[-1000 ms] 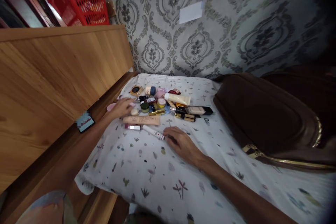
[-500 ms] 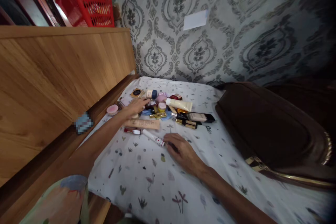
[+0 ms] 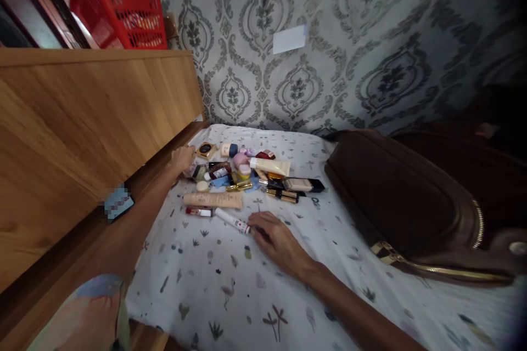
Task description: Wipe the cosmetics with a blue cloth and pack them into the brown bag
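Ctr of frame: loose pile of small cosmetics. Peach tube (image 3: 213, 199), soft plastic, flat at one end, lies lengthwise; cream tube (image 3: 270, 166) w/ white cap lies higher up, to the R. Shiny gold stick (image 3: 239, 187) btwn them; ribbed brown bottle (image 3: 219, 170) on its side; round yellow jar (image 3: 244, 173) w/ pale lid; squarish gold compact (image 3: 206, 149) at upper L of pile. White pen (image 3: 231, 220), smooth & slim, lies diag. at pile's lower edge, next to small red-and-clear gloss (image 3: 199, 212).

RH (image 3: 275, 238): half-open, fingers loosely curled, fingertips at pen's R end; can't tell if touching. No grip visible. LH (image 3: 181, 160): at pile's L edge, nr compact, fingers partly bent; can't tell if it's holding anything.

Sheet (image 3: 197, 269): white cotton-like cloth, plant & flamingo print, slightly creased. Dk brown bag (image 3: 395, 197), leather-look w/ gold zip, at R. Wood-grain panel (image 3: 102, 109) at L, red slatted basket (image 3: 119, 5) above it, upper L. Phone (image 3: 123, 207) below panel, partly blurred. Grey damask wall (image 3: 329, 55) behind, white card (image 3: 289, 39) on it.
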A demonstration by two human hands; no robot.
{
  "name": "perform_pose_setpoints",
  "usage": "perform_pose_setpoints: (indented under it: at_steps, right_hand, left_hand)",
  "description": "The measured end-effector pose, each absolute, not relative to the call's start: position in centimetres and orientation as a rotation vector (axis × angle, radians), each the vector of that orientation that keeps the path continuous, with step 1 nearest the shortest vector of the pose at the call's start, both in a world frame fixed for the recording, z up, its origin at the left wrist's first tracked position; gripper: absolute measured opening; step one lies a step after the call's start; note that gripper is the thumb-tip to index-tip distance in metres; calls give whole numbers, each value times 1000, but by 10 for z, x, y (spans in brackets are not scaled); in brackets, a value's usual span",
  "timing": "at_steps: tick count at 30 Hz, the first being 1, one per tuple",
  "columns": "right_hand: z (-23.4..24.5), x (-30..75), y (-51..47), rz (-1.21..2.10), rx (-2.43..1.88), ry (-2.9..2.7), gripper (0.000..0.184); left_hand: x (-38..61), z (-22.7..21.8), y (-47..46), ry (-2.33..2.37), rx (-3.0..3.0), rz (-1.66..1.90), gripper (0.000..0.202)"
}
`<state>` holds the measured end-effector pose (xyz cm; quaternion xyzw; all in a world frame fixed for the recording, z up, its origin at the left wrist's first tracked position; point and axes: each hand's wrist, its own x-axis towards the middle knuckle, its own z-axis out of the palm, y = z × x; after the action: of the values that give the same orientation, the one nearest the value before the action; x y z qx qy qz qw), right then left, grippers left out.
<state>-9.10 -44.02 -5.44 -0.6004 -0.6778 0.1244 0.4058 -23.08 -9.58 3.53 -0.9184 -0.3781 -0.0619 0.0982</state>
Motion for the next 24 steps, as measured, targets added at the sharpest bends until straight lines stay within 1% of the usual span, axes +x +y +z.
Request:
perform_pose_setpoints:
  at_steps: [4,6,7,8,10,16,21,24]
  right_hand:
    - [-54,-91,-440,322,-1520,-1699,21]
    - [-54,-91,-439,313,-1513,-1697,21]
    - [-53,-91,-439,306,-1508,-1698,21]
    - [-53,-91,-439,301,-1505,-1700,21]
    - [-53,-92,-439,291,-1505,-1704,20]
    - [-52,-93,-441,288,-1507,-1706,21]
    - [-53,-93,-442,295,-1523,-1700,19]
    - [-52,-92,-442,307,-1516,-1697,19]
  left_hand:
    - [-213,27,-130,-708,-2921,-219,43]
    - [-196,16,-154,-443,-3008,-178,54]
    - [-187,11,-165,-202,-3049,-129,58]
    - [-179,6,-174,-127,-3060,-102,59]
    - [-163,1,-183,-92,-3058,-59,59]
    - [-137,9,-172,-192,-2979,-23,39]
    - [-140,12,-154,-278,-2917,6,45]
    - [-145,10,-144,-341,-2906,23,46]
